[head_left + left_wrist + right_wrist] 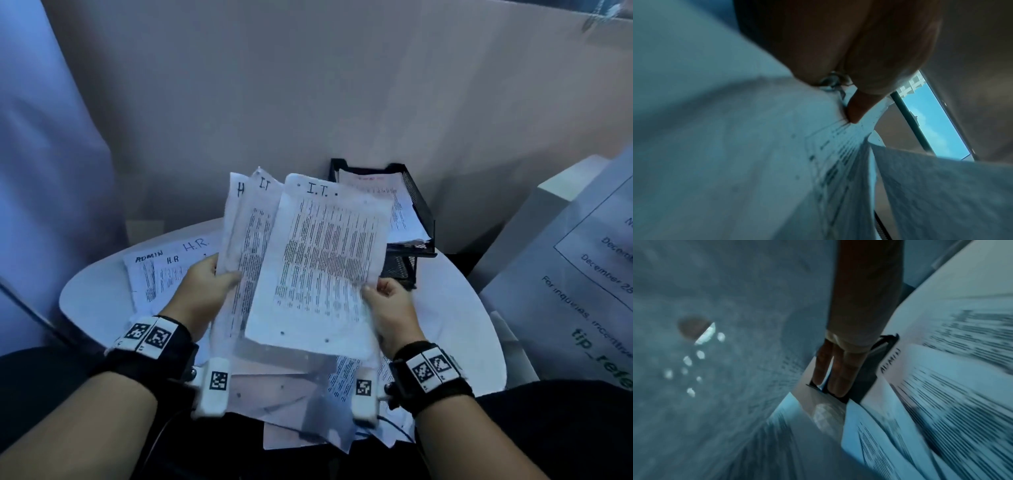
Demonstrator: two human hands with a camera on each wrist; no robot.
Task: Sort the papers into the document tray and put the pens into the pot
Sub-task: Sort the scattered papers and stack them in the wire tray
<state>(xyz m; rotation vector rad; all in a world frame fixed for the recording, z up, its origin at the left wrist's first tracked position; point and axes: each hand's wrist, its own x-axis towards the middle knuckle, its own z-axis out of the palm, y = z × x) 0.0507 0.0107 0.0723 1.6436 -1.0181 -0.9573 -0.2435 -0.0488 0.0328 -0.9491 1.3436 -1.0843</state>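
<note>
In the head view I hold a fan of printed papers above a round white table (102, 294). My left hand (205, 287) pinches the left sheets (246, 240), headed "H" and "I.T". My right hand (387, 301) pinches the front sheet (325, 260), headed "I.T.", at its lower right edge. A black mesh document tray (416, 205) stands behind the fan with papers in its top level. The left wrist view shows my thumb (857, 112) pressed on paper (756, 162). In the right wrist view my fingers (838, 374) lie along a sheet (715, 386). No pens or pot show.
Loose sheets headed "ADMIN" and "H.R." (164, 270) lie on the table's left side. More papers (308, 394) are piled under my wrists at the near edge. A large printed notice (582, 267) leans at the right. A plain wall rises behind the tray.
</note>
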